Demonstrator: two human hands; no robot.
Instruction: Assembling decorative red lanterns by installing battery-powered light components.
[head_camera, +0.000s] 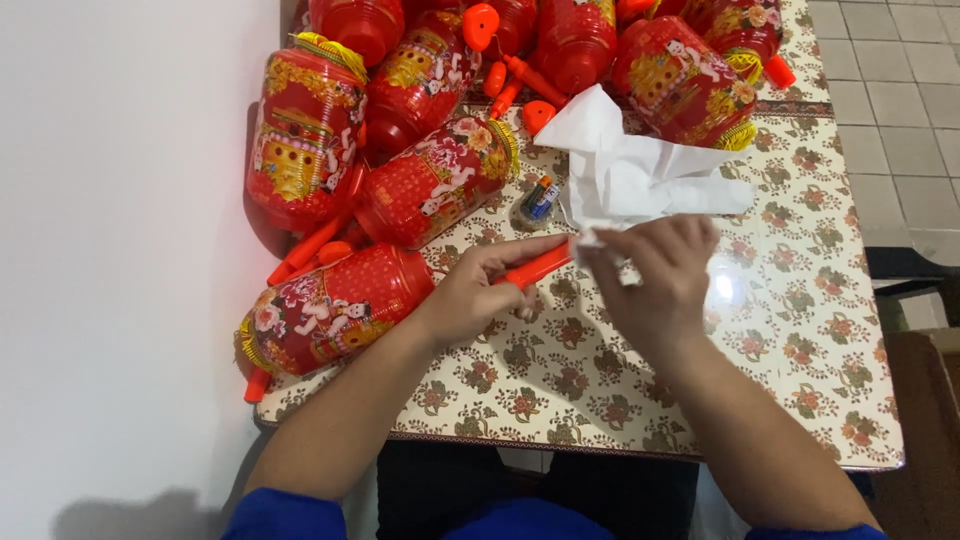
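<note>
My left hand (487, 288) grips the orange plastic handle (537, 268) of a red paper lantern (335, 308) that lies on its side at the table's left edge. My right hand (657, 275) pinches a crumpled white tissue (640, 170) against the far end of that handle. The tissue spreads up and to the right over the table.
Several more red lanterns (430, 180) with gold fringe are piled at the table's far end, with loose orange handles (505, 85) among them. A small glue bottle (537, 203) lies beside the tissue. The floral tablecloth (800, 330) covers the table; a white wall (120, 250) stands at left, tiled floor (900, 90) at right.
</note>
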